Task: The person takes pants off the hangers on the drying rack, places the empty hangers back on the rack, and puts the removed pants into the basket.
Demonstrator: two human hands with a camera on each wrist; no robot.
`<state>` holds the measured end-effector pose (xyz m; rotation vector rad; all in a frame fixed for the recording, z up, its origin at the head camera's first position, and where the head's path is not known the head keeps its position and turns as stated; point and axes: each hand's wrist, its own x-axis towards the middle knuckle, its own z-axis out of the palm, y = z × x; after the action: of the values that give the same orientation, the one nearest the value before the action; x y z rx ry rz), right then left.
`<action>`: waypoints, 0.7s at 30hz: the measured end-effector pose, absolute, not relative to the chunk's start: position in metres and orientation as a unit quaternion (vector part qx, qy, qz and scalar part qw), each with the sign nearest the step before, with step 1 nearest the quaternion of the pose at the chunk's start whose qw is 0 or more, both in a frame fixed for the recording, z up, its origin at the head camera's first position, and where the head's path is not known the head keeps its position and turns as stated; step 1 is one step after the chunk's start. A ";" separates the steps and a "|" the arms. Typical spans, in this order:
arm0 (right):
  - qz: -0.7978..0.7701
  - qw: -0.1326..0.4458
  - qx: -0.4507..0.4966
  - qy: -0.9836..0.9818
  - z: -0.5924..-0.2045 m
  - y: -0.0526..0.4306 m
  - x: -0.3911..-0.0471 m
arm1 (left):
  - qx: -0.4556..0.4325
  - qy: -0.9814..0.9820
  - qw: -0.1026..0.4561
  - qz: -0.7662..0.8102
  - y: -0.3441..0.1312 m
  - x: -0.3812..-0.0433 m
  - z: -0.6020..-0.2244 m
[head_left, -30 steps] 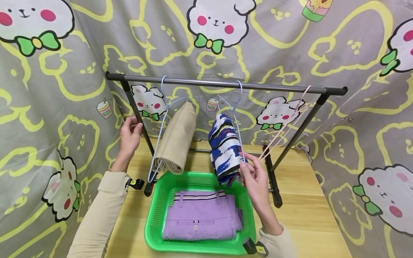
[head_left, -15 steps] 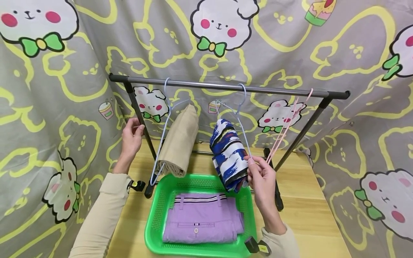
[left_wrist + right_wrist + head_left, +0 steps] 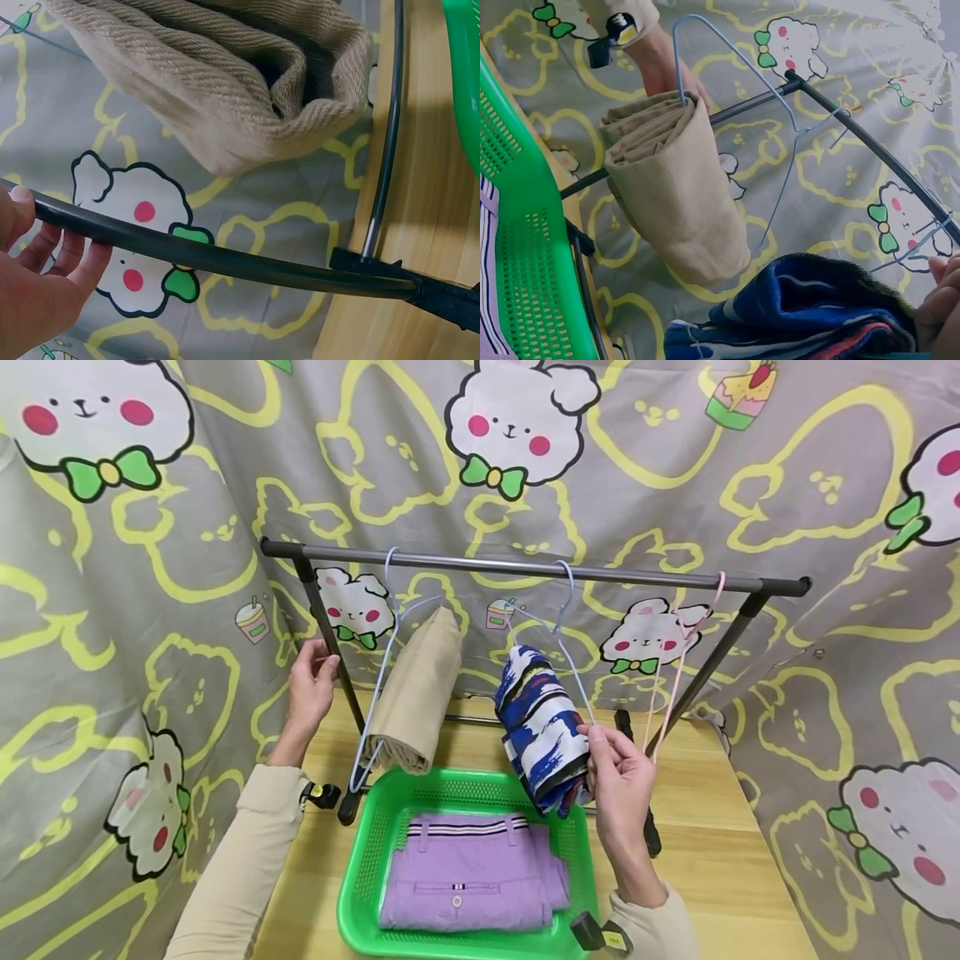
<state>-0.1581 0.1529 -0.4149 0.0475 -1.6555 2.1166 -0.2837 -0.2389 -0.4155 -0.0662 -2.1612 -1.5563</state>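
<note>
My left hand point(image 3: 311, 685) grips the left post point(image 3: 187, 253) of a dark metal clothes rack, thumb on one side and fingers on the other. My right hand point(image 3: 621, 781) pinches the lower right corner of a light-blue hanger point(image 3: 576, 672) hooked on the rack's top bar point(image 3: 480, 562). Over that hanger hangs a folded garment point(image 3: 546, 727) in blue, white and black, its lower edge beside my right fingers. To its left, a folded khaki garment point(image 3: 416, 693) hangs on a second light-blue hanger point(image 3: 381, 685).
Pink hangers point(image 3: 678, 672) hang at the bar's right end. Below the rack a green basket point(image 3: 347, 893) holds folded lilac trousers point(image 3: 465, 868). It stands on a wooden table point(image 3: 720, 877). A grey cartoon-print curtain point(image 3: 667, 518) encloses the back and sides.
My right hand has moved right and slightly down the view, drawing the hanger corner and patterned garment along. The pink hangers have swung rightward. My left hand stays on the post.
</note>
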 end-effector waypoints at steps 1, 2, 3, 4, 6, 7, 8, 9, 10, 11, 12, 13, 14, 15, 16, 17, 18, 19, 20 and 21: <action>0.769 0.229 0.019 -0.597 -0.415 0.153 -0.158 | -0.024 -0.787 0.235 -0.570 -0.239 -0.284 -0.415; 0.768 0.234 0.021 -0.596 -0.414 0.154 -0.158 | -0.023 -0.786 0.232 -0.572 -0.239 -0.283 -0.415; 0.768 0.238 0.022 -0.595 -0.414 0.154 -0.158 | -0.022 -0.787 0.231 -0.572 -0.239 -0.283 -0.415; 0.767 0.242 0.023 -0.594 -0.414 0.155 -0.158 | -0.021 -0.788 0.230 -0.570 -0.239 -0.283 -0.415; 0.766 0.251 0.026 -0.591 -0.412 0.155 -0.158 | -0.020 -0.791 0.229 -0.567 -0.238 -0.282 -0.413; 0.764 0.255 0.028 -0.592 -0.412 0.155 -0.158 | -0.019 -0.792 0.228 -0.565 -0.238 -0.282 -0.414; 0.763 0.258 0.030 -0.591 -0.411 0.155 -0.158 | -0.020 -0.794 0.228 -0.564 -0.239 -0.281 -0.414; 0.763 0.261 0.032 -0.590 -0.409 0.155 -0.158 | -0.020 -0.795 0.229 -0.561 -0.239 -0.281 -0.414; 0.763 0.265 0.034 -0.589 -0.407 0.155 -0.158 | -0.020 -0.795 0.229 -0.562 -0.239 -0.281 -0.414; 0.763 0.268 0.036 -0.587 -0.406 0.155 -0.157 | -0.020 -0.794 0.228 -0.562 -0.240 -0.281 -0.414; 0.763 0.270 0.038 -0.586 -0.404 0.155 -0.156 | -0.021 -0.794 0.229 -0.563 -0.240 -0.281 -0.414; 0.763 0.272 0.038 -0.585 -0.402 0.155 -0.155 | -0.021 -0.794 0.230 -0.563 -0.240 -0.281 -0.414; 0.764 0.274 0.038 -0.583 -0.400 0.156 -0.154 | -0.021 -0.793 0.231 -0.564 -0.240 -0.282 -0.414; 0.765 0.275 0.038 -0.581 -0.398 0.156 -0.153 | -0.022 -0.791 0.232 -0.566 -0.241 -0.282 -0.414; 0.765 0.277 0.038 -0.580 -0.396 0.157 -0.152 | -0.022 -0.790 0.234 -0.567 -0.241 -0.282 -0.415; 0.767 0.279 0.039 -0.577 -0.394 0.158 -0.150 | -0.023 -0.789 0.235 -0.567 -0.241 -0.282 -0.415; 0.769 0.280 0.042 -0.573 -0.393 0.159 -0.148 | -0.024 -0.789 0.236 -0.567 -0.241 -0.282 -0.415; 0.772 0.280 0.045 -0.569 -0.392 0.160 -0.146 | -0.026 -0.789 0.236 -0.566 -0.241 -0.282 -0.414; 0.775 0.281 0.055 -0.564 -0.391 0.161 -0.144 | -0.026 -0.790 0.236 -0.565 -0.240 -0.282 -0.414; 0.776 0.281 0.066 -0.560 -0.390 0.163 -0.142 | -0.027 -0.791 0.236 -0.563 -0.240 -0.282 -0.414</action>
<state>-0.1417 0.1629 -0.3901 0.1771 -1.5017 2.0806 -0.2818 -0.2404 -0.4136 -0.0727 -2.1693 -1.5450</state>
